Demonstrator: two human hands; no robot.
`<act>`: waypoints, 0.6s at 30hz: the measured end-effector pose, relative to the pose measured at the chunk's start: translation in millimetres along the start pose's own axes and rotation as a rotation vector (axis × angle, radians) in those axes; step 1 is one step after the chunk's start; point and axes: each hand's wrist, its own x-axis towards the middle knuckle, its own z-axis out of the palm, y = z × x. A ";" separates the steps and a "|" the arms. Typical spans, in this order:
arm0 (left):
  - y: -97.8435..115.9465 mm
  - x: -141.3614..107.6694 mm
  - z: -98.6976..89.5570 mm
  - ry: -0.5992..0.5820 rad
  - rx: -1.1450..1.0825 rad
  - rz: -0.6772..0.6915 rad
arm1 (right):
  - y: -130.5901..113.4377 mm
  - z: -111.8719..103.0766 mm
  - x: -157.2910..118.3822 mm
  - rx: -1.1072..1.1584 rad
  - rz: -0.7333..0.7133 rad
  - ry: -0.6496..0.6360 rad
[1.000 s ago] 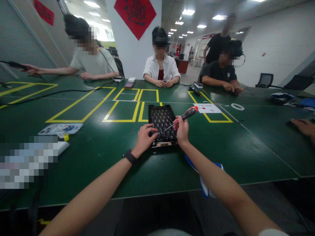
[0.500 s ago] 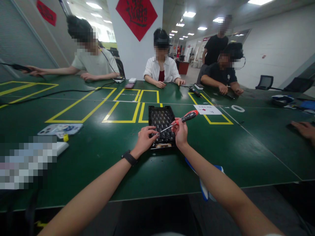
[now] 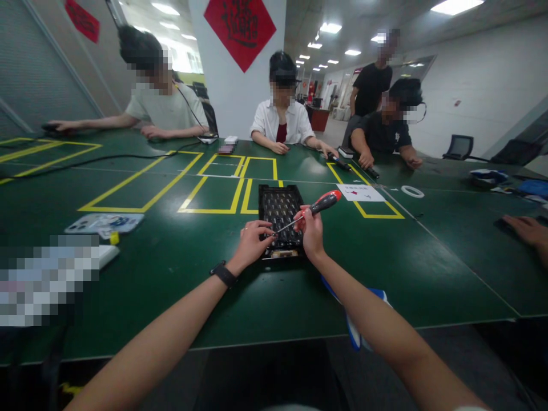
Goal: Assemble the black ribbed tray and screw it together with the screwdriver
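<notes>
at frame centre, my right hand (image 3: pixel 313 233) grips a screwdriver (image 3: pixel 326 201). my left hand (image 3: pixel 252 242) (grip unclear) overlaps the black tray (image 3: pixel 280 197).

The green bench (image 3: pixel 274 308) carries rectangles of yellow tape (image 3: pixel 112 211). On it lie a black tray (image 3: pixel 280 205) near the middle, a paper sheet (image 3: pixel 363 194) beside a white ring (image 3: pixel 412 192), and, leftward, a phone (image 3: pixel 109 222) and a dark cable (image 3: pixel 107 157).

Open green tabletop (image 3: pixel 180 251) gives room to pass between the left hand (image 3: pixel 252 242) and the patterned phone (image 3: pixel 96 221). Over the black case (image 3: pixel 280 206), a screwdriver (image 3: pixel 326 200) slants across the gap to the right hand (image 3: pixel 313 233), barring the way (the paper sheet (image 3: pixel 363 193) past its handle lies flat).
</notes>
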 end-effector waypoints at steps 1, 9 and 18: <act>-0.1 0.2 -0.2 -0.010 0.006 -0.001 | -1.7 1.4 -2.7 -0.033 -0.030 -0.029; -0.2 1.9 -1.5 -0.041 0.037 -0.006 | -5.8 5.0 -13.7 -0.183 -0.156 -0.152; 9.4 -2.4 -8.4 -0.062 -0.029 0.143 | -11.1 6.0 -14.7 -0.169 -0.176 0.176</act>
